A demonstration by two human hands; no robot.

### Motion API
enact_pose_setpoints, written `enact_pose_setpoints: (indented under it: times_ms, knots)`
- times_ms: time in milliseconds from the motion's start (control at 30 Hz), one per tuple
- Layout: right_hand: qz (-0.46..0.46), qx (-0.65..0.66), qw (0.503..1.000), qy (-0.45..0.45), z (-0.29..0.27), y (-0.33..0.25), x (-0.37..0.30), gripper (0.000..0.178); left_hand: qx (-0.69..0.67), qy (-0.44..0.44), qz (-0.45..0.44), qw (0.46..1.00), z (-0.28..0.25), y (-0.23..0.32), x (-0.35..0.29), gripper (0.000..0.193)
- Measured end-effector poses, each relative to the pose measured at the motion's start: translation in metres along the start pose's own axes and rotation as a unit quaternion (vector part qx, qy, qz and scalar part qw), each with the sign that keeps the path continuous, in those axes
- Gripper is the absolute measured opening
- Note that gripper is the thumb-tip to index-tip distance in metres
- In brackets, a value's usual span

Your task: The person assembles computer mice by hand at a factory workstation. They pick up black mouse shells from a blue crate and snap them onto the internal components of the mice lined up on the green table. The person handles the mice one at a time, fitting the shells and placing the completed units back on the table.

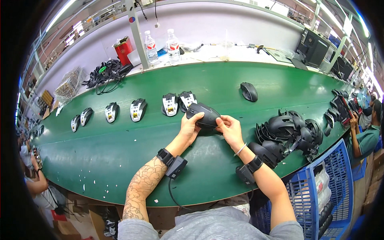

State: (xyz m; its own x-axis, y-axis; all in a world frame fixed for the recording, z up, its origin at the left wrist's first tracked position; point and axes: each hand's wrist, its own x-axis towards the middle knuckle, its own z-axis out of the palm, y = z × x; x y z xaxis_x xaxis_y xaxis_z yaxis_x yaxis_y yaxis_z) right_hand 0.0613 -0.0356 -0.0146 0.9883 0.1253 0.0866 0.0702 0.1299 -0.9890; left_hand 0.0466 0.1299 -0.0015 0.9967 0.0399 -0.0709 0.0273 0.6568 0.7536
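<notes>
Between my two hands, above the green table, is a black computer mouse [205,116] with its smooth shell facing up. My left hand [189,127] grips its left side, thumb on top. Fingers of my right hand [230,129] pinch its right edge. Just behind it lies an open mouse body [187,98] with a white inside, beside another one [170,105]. Several more such bodies [138,110] run in a row to the left. A closed black mouse [249,92] rests farther back on the right. Near my right forearm is a heap of black mouse shells [286,130].
Blue plastic crates [320,188] stand at the table's right front edge. Along the back are bottles [173,46], a red box [124,51], tangled black cables [105,73] and a metal post [138,34]. Co-workers sit at both ends, one person's arm [355,138] reaching in at right.
</notes>
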Motion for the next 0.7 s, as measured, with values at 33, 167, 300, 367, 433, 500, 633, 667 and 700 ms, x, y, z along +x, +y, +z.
enact_pose_setpoints:
  times_ms: [33, 167, 300, 367, 433, 500, 633, 667, 700]
  knots:
    - [-0.004, -0.021, 1.000, -0.022, 0.001, 0.001, -0.001, 0.028, 0.002, -0.003, -0.001, 1.000, -0.001, 0.000, -0.001, 0.044]
    - [0.003, -0.022, 0.997, -0.072, 0.005, -0.003, -0.004, 0.030, 0.023, -0.014, -0.004, 1.000, -0.003, 0.001, -0.002, 0.039]
    - [-0.022, 0.003, 0.997, -0.079, 0.001, -0.007, 0.000, 0.030, -0.092, -0.044, -0.070, 0.992, -0.008, 0.009, 0.002, 0.039]
    - [-0.029, 0.004, 0.996, -0.079, 0.001, -0.007, 0.000, 0.031, -0.077, 0.011, -0.058, 0.995, -0.010, 0.002, 0.008, 0.043]
    - [-0.036, -0.005, 0.996, -0.080, -0.001, -0.008, 0.000, 0.032, -0.080, 0.025, -0.062, 0.995, -0.016, 0.000, 0.012, 0.040]
    - [-0.005, -0.048, 0.996, -0.080, -0.008, -0.010, 0.002, 0.040, -0.085, 0.026, -0.057, 0.994, -0.019, -0.002, 0.014, 0.038]
    - [-0.214, -0.175, 0.961, -0.006, -0.002, -0.023, -0.002, 0.061, -0.079, 0.046, -0.046, 0.995, -0.018, -0.004, 0.014, 0.035]
    - [-0.232, -0.206, 0.950, -0.044, -0.003, -0.029, -0.002, 0.072, -0.068, 0.041, -0.046, 0.996, -0.018, -0.004, 0.013, 0.036]
    - [-0.233, -0.227, 0.944, -0.047, -0.004, -0.030, -0.001, 0.072, -0.058, 0.035, -0.045, 0.997, -0.018, -0.003, 0.011, 0.038]
